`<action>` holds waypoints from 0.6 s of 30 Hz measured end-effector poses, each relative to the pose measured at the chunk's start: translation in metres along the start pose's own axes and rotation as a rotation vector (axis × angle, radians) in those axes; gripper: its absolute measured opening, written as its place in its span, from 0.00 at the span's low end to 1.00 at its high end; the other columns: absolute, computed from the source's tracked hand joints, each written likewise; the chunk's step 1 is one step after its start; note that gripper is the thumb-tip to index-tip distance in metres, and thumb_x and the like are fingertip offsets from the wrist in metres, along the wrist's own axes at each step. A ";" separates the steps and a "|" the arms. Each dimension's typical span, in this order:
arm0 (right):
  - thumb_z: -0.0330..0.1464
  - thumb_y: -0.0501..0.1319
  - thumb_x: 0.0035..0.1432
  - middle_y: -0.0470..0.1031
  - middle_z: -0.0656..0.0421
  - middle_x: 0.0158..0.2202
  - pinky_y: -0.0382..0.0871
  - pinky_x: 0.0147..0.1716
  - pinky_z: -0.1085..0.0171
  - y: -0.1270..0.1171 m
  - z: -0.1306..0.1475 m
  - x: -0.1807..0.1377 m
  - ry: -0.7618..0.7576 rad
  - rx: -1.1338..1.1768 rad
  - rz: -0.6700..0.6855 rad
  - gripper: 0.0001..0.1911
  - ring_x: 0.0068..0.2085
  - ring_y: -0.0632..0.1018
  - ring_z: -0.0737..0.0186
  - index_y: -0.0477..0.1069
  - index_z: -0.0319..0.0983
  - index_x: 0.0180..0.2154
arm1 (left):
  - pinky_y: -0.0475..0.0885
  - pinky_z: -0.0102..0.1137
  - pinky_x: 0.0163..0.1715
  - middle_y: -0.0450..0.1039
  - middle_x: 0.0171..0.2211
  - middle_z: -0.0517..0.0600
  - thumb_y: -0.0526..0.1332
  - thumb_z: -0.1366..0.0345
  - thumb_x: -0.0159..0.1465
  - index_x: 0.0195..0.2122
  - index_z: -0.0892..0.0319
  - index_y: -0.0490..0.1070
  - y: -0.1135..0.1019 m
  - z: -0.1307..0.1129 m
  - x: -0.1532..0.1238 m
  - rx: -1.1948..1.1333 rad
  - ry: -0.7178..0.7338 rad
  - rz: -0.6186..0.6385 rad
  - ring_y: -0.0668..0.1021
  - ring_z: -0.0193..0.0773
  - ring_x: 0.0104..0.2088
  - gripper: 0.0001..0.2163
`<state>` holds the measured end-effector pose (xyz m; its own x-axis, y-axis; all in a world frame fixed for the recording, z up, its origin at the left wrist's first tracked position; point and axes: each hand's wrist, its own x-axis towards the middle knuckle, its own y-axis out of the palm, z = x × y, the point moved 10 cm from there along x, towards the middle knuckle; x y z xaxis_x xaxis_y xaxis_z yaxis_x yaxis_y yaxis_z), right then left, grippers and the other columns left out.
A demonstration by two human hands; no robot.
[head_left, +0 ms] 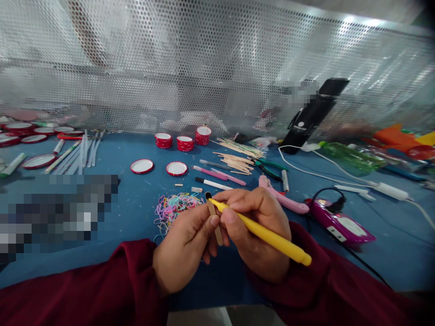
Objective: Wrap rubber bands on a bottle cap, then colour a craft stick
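Note:
My left hand pinches a flat wooden craft stick between thumb and fingers. The stick's upper end is black, and its lower end shows below my thumb. In my right hand is a yellow marker, held like a pen, its tip at the stick just below the black end. Whether the tip presses on the wood I cannot tell. Just beyond my left hand lies a heap of colourful rubber bands. A white pen with a black cap lies beyond my right hand.
Red-rimmed lids lie behind, near short stacks. Wooden sticks, green-handled pliers and a pink glue gun are beyond my hands. A purple power strip with cables sits right. Translucent sticks lie left.

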<state>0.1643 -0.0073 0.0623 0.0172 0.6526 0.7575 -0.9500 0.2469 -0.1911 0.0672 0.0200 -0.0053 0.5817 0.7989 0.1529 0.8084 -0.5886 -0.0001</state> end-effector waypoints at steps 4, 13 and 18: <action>0.26 0.63 0.61 0.77 0.62 0.37 0.78 0.42 0.57 -0.001 0.002 0.001 -0.001 -0.008 -0.016 0.09 0.43 0.83 0.59 0.66 0.45 0.39 | 0.66 0.21 0.19 0.66 0.23 0.44 0.51 0.52 0.74 0.33 0.61 0.69 0.000 -0.001 0.002 -0.033 -0.004 -0.002 0.69 0.26 0.20 0.19; 0.28 0.63 0.62 0.79 0.60 0.39 0.78 0.40 0.58 -0.002 0.001 0.001 0.011 -0.029 -0.016 0.08 0.42 0.84 0.59 0.65 0.45 0.39 | 0.66 0.20 0.18 0.67 0.23 0.44 0.53 0.54 0.73 0.35 0.61 0.69 0.001 -0.002 0.002 -0.075 -0.015 -0.012 0.69 0.26 0.20 0.16; 0.27 0.63 0.62 0.79 0.60 0.38 0.78 0.39 0.59 -0.003 0.001 0.003 0.014 -0.025 -0.045 0.08 0.41 0.84 0.59 0.64 0.44 0.38 | 0.66 0.20 0.18 0.67 0.23 0.44 0.53 0.54 0.73 0.35 0.60 0.68 0.001 -0.004 0.002 -0.089 -0.013 -0.015 0.69 0.26 0.20 0.16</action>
<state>0.1672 -0.0073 0.0660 0.0641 0.6502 0.7571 -0.9400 0.2941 -0.1730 0.0689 0.0203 -0.0009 0.5711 0.8090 0.1391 0.8063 -0.5847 0.0897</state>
